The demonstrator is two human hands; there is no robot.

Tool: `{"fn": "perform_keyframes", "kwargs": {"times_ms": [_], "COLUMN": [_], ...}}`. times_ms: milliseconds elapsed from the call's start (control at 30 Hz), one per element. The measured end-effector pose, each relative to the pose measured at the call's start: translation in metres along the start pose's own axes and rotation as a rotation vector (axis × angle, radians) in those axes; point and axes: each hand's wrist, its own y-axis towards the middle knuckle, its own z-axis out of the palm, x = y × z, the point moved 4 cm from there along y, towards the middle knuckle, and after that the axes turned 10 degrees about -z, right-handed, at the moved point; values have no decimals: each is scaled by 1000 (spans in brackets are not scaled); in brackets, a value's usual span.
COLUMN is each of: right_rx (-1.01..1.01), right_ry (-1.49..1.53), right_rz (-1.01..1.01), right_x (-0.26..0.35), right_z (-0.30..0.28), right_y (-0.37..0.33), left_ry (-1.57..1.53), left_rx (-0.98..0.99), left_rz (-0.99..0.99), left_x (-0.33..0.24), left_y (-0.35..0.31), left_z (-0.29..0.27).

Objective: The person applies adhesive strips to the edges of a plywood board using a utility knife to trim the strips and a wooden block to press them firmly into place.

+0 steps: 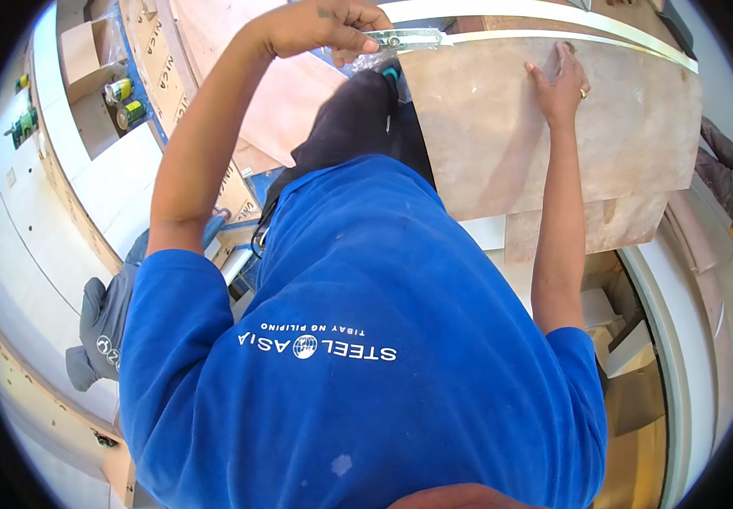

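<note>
At the top of the head view, my left hand (pixel 332 30) has its fingers closed round one end of a slim silver metal piece (pixel 413 39) with slots and a round fitting; its exact kind does not show. The piece lies along the white edge strip (pixel 544 38) of a brown plywood panel (pixel 477 110). My right hand (pixel 560 89) rests on this panel, thumb apart and fingers stretched toward its far edge. Crumpled clear plastic (pixel 370 61) is just below my left hand, by my dark trouser leg (pixel 345 123).
Pale boards (pixel 286 93) lie beyond my left arm. Farther left are some cans (pixel 131 114), a green tool (pixel 23 127) and a light wooden box (pixel 86 59). Grey cloth (pixel 103 314) is beside my left sleeve. An open cabinet (pixel 638 407) stands at the lower right.
</note>
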Motion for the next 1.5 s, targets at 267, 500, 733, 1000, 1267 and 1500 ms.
{"fn": "perform_keyframes", "kwargs": {"times_ms": [267, 500, 733, 1000, 1267, 1500], "right_rx": [48, 7, 64, 82, -241, -552], "right_ry": [-24, 115, -40, -96, -245, -61], "right_rz": [98, 113, 29, 258, 1281, 1252], "right_x": [15, 15, 19, -9, -149, -123], "right_z": [-18, -31, -10, -69, -130, -91], "right_y": [7, -6, -14, -11, -166, -214], "left_ry": [-208, -489, 62, -934, -1092, -929], "left_rx": [-87, -46, -360, -30, -92, -285], "left_rz": [31, 67, 210, 49, 62, -31], "left_x": [30, 71, 128, 168, 119, 121], "left_y": [22, 54, 60, 89, 94, 108], "left_z": [7, 19, 38, 105, 140, 130]}}
